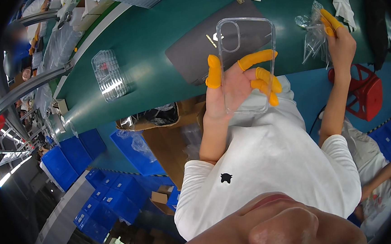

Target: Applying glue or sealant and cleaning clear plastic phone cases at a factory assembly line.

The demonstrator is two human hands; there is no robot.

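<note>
My left hand (237, 89), with yellow finger cots on its thumb and fingers, grips a clear phone case (258, 33). It is upright above the table edge, its camera cutout at the top left, and the fingers show through it. My right hand (342, 47), also in yellow finger cots, is off to the right with its fingers closed on crumpled clear plastic film (314, 38). Beneath the case lies a dark grey mat (189, 53) on the green table (152, 30). A stack of clear cases (110, 76) lies left of the mat.
White scraps (344, 12) lie at the far right of the table. An open cardboard box (169, 147) with plastic in it stands below the near edge. Blue bins (108, 197) are lower left, a red stool (368, 95) to the right, and another person (379, 180) beyond.
</note>
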